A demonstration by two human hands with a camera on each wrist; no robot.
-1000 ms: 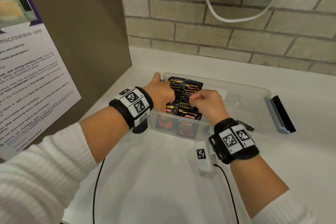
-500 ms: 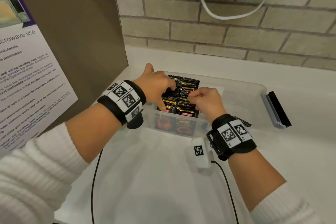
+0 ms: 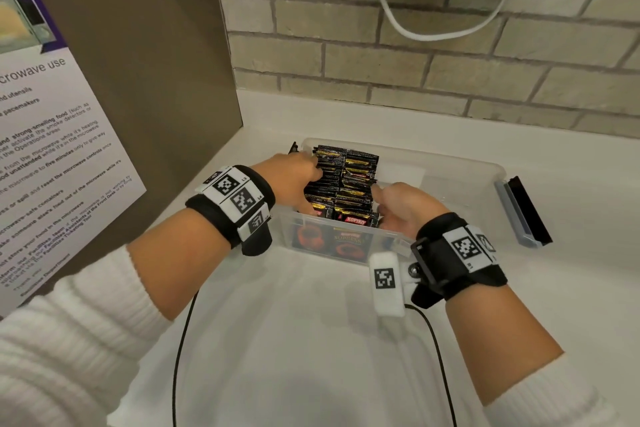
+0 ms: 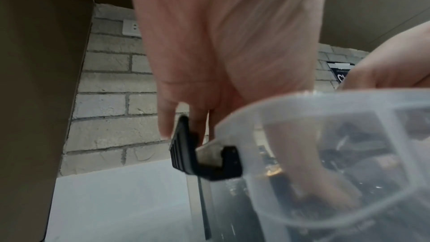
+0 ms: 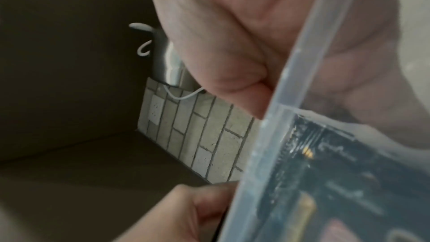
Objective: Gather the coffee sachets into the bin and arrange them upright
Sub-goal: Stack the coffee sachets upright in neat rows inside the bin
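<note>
Sachets (image 3: 343, 184) upright between both hands

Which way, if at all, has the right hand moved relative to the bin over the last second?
Yes. The right hand moved right: from over the coffee sachets to beside their right-hand row, judged against the bin.

Even indoor light; head view sharp (edges bowed), both wrist views soft, motion-blurred.
</note>
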